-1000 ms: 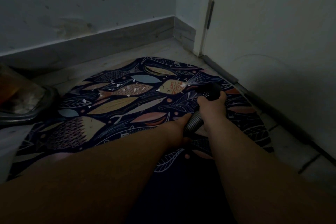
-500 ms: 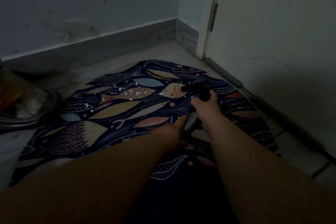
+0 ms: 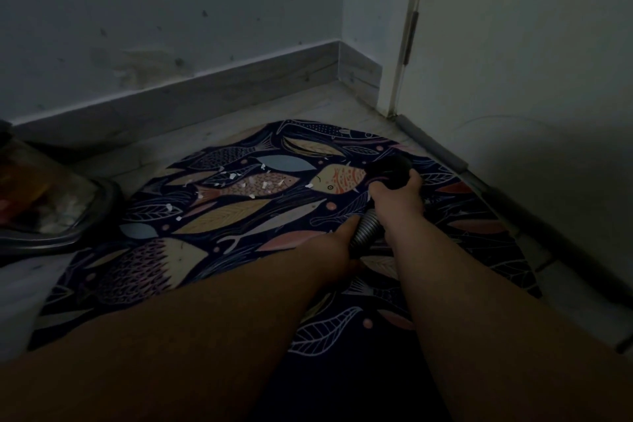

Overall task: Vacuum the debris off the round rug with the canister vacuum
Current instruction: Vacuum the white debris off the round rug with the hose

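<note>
The right hand (image 3: 397, 199) was curled round the black nozzle (image 3: 390, 169), tipping its mouth down at the round rug (image 3: 222, 212), likely for aim. Just behind, the left hand (image 3: 337, 241) gripped the ribbed hose (image 3: 366, 228), seemingly to steady it. White debris (image 3: 255, 183) lay mid-rug, left of the nozzle; the canister vacuum (image 3: 51, 216) sat by the rug's left edge.

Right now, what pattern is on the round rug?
Round rug: dark navy with fish and leaves in cream, pink, blue. Head view.

Two hands (image 3: 334, 245) (image 3: 397, 199), one hose (image 3: 367, 230), one round rug (image 3: 222, 216), one canister (image 3: 68, 212).
</note>
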### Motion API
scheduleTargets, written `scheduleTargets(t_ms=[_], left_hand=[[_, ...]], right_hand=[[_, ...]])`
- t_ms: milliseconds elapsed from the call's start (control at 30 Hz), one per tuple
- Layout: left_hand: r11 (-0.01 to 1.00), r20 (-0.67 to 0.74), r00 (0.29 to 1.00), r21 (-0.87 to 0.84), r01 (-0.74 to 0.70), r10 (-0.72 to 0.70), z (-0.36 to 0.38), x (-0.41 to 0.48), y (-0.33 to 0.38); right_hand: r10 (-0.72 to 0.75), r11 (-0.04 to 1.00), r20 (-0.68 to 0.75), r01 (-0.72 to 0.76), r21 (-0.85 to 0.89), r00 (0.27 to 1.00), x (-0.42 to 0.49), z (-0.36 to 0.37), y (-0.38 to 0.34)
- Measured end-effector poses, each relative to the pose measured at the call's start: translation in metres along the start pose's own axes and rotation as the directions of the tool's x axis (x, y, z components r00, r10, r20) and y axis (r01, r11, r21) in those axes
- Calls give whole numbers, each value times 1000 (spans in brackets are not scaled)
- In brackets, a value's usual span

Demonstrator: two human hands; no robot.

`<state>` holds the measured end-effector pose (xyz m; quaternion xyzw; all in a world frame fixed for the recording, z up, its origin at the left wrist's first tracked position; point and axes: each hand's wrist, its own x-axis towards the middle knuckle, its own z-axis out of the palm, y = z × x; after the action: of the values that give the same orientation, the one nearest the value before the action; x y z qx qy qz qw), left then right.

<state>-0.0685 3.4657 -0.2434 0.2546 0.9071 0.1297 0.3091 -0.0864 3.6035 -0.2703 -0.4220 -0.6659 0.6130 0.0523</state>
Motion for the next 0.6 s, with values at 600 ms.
scheduleTargets(t_ms=[600], left_hand=[[995,-19,996,-48,82,-83,-10,18,-52]], right_hand=[[-49,994,179,66,-91,983,18,60,-16]])
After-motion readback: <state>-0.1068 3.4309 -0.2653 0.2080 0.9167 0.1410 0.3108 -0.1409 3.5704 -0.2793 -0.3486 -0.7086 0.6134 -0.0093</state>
